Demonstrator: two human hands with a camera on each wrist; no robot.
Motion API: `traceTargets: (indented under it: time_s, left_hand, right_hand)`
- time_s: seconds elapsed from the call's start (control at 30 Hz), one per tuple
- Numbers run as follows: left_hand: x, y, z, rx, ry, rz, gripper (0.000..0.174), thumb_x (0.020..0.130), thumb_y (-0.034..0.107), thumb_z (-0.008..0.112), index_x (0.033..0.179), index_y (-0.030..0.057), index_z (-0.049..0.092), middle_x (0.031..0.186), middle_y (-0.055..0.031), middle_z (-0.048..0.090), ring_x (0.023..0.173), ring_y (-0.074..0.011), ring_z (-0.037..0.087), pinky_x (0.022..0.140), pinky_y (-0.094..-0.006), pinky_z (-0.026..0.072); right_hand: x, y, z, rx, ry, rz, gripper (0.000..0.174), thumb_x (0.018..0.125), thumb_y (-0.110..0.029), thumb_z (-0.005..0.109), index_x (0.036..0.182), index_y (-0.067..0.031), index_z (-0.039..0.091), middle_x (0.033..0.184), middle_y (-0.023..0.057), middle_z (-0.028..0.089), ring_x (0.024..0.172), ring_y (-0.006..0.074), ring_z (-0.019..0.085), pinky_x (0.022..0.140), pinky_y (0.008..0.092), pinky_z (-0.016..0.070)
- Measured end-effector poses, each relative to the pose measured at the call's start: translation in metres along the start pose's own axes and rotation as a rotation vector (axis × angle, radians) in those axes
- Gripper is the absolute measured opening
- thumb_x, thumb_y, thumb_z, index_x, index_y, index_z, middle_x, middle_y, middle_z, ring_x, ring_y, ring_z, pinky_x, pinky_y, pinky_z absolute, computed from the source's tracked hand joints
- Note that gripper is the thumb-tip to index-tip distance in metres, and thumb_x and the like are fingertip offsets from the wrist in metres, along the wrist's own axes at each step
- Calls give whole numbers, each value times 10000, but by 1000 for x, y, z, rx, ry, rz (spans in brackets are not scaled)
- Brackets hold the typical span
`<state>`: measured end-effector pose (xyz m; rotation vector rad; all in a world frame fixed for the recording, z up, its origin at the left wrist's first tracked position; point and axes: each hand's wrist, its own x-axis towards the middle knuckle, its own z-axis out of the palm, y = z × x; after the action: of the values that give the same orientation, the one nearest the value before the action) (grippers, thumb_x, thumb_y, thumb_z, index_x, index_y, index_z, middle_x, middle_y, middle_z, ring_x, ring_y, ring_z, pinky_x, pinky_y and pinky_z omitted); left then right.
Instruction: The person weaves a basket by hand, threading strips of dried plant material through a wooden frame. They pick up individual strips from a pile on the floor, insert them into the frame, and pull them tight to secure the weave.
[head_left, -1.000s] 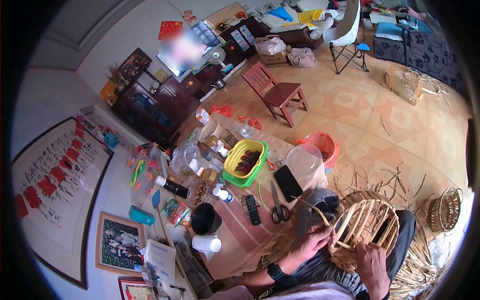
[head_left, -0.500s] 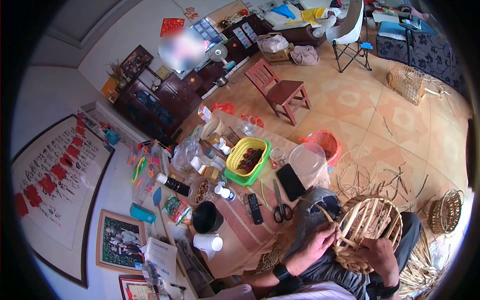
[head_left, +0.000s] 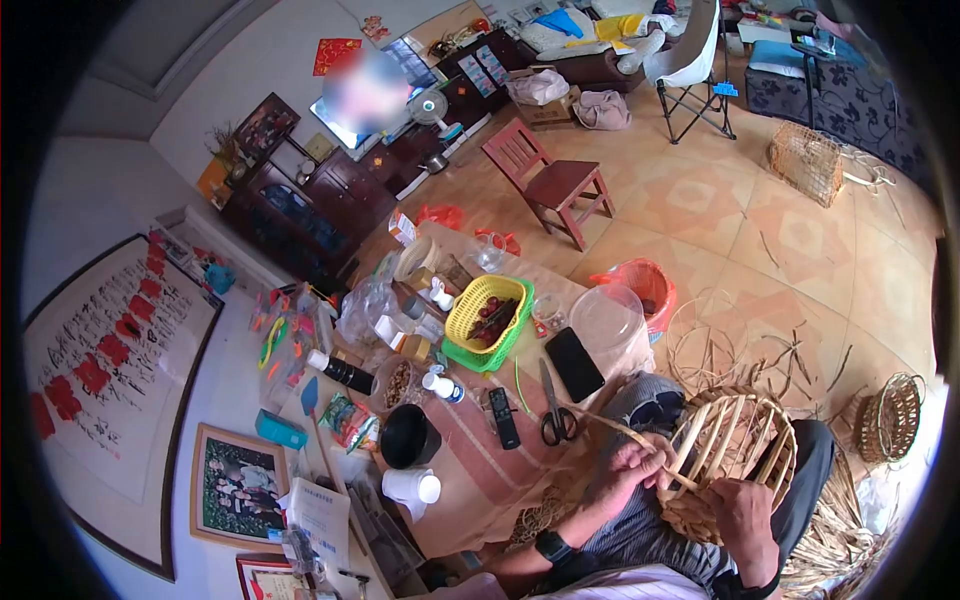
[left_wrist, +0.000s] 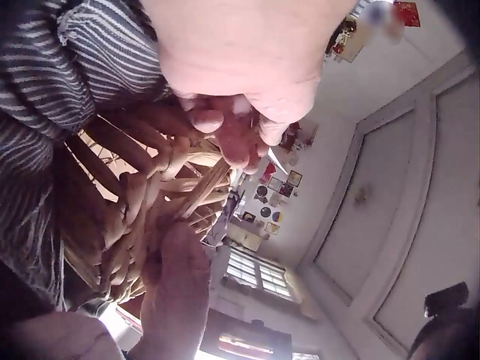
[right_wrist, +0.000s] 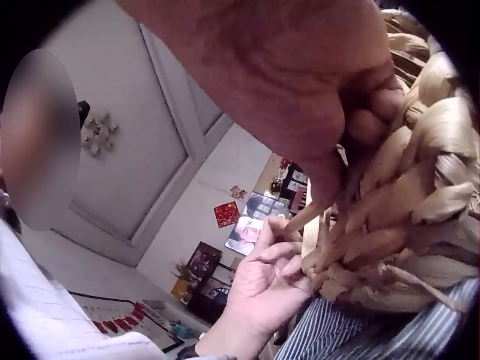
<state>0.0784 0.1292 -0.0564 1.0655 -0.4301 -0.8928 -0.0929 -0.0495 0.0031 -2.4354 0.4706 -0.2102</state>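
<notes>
A half-woven basket (head_left: 765, 425) of pale, dried flat strips lies on the person's lap, its bare ribs spread at the open side. My left hand (head_left: 632, 472) pinches a long strip (head_left: 612, 424) beside the basket's left edge; its loose tail points toward the table. In the right wrist view the strip runs from the left hand (right_wrist: 262, 292) to the thumb of my right hand (right_wrist: 300, 97). That right hand grips the basket's thick braided wall (right_wrist: 427, 187), its fingertips partly hidden. In the left wrist view the right thumb (left_wrist: 176, 277) presses against the weave.
Left of the lap is a cluttered table (head_left: 470, 500) with scissors (head_left: 556, 412), a phone (head_left: 575, 365), a remote (head_left: 504, 418) and a yellow basket (head_left: 487, 305). A finished-looking small basket (head_left: 888, 418) and loose dried strips (head_left: 830, 530) lie on the floor at right.
The strip's tail has swung lower and farther left, toward the scissors. Both hands stay at the basket, shifting slightly; the head view has moved a little.
</notes>
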Motion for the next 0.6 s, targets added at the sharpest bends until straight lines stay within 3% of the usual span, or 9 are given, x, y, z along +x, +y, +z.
traceTargets:
  time_s: [0.13,0.23,0.3,0.33,0.4,0.5,0.6]
  left_hand:
    - [0,11,0,117,-71,-8,172,1092,216,608,1111,46,631,884,-27,694,749,-72,647,649,-198,469]
    - [-2,18,-3,145,-50,-44,176,1095,208,604,1095,39,652,838,-21,678,769,-78,644,681,-212,491]
    - [0,6,-14,157,-12,-43,198,1098,226,602,1079,41,670,828,-20,674,765,-84,638,686,-219,500]
    - [0,-4,-20,161,7,-45,210,1099,235,601,1072,42,679,824,-19,672,764,-87,635,689,-223,505]
    - [1,-13,-23,87,31,-57,237,1103,257,596,1054,48,696,834,-13,671,764,-89,632,691,-228,509]
    - [5,-12,-24,42,-3,-54,233,1100,266,604,1055,54,689,849,-7,667,776,-87,631,690,-227,503]
    - [5,-14,-25,30,-18,-53,237,1095,282,612,1055,61,687,844,-2,660,776,-86,625,697,-229,499]
  right_hand:
    - [0,-17,-22,-15,16,-49,178,837,-174,805,899,-35,713,763,167,658,698,374,686,630,447,528]
    - [-4,-33,-59,211,58,-46,225,817,-177,813,913,-6,702,816,172,701,760,355,698,632,425,518]
    - [-17,-40,-91,496,95,-274,299,845,-237,841,873,2,662,765,137,684,668,268,682,573,345,500]
    - [-40,-47,-135,453,15,-404,233,964,-165,666,1099,25,676,875,164,705,838,313,670,742,398,532]
    - [-53,-67,-181,603,-48,-624,234,963,-167,667,1096,25,676,876,162,705,840,311,669,746,397,532]
    - [-71,-87,-211,726,-93,-779,235,961,-171,667,1091,25,676,878,158,705,842,308,667,752,396,532]
    - [-80,-98,-214,768,-84,-815,237,959,-175,668,1085,26,676,880,155,704,844,305,666,758,396,532]
